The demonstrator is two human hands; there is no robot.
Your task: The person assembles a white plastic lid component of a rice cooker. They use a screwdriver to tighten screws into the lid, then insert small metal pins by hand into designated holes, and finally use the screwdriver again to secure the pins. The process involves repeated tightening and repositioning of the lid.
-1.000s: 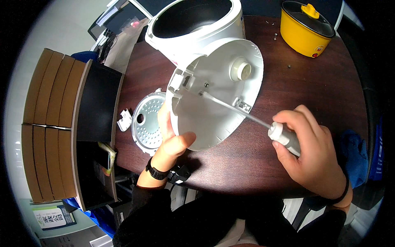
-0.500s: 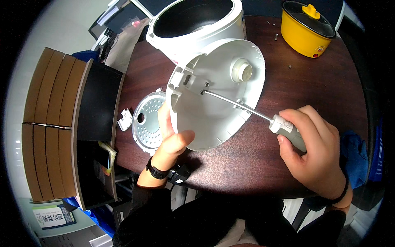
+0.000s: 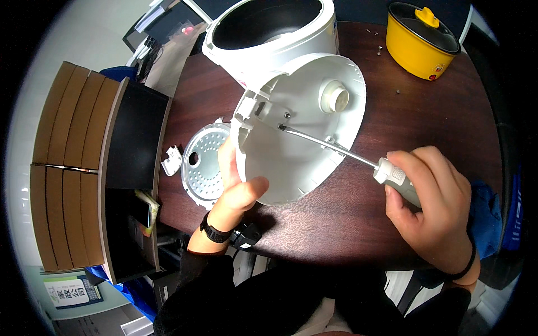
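Note:
My left hand (image 3: 240, 190) grips the lower left rim of a white plastic rice cooker lid shell (image 3: 291, 162), tilted so its hollow inside faces me. My right hand (image 3: 428, 196) is closed round the grey-and-white handle of a screwdriver (image 3: 336, 147). Its metal shaft crosses the lid's hollow, and the tip touches a screw spot near the hinge side. A second screw (image 3: 287, 115) sits just above the tip. Behind the lid stands the white rice cooker body (image 3: 297, 47) with a dark inner pot. A round perforated metal plate (image 3: 207, 185) lies left of my left hand.
A yellow electric pot (image 3: 417, 53) with a dark lid stands at the back right. Several loose screws (image 3: 379, 51) lie near it. A small white plastic part (image 3: 172, 161) rests by the table's left edge. Brown cardboard boxes (image 3: 67, 168) stand beyond the table at left.
The lid and both hands sit slightly farther right in view, as does the background. The screwdriver keeps its tip at the same screw spot, and both grips are unchanged.

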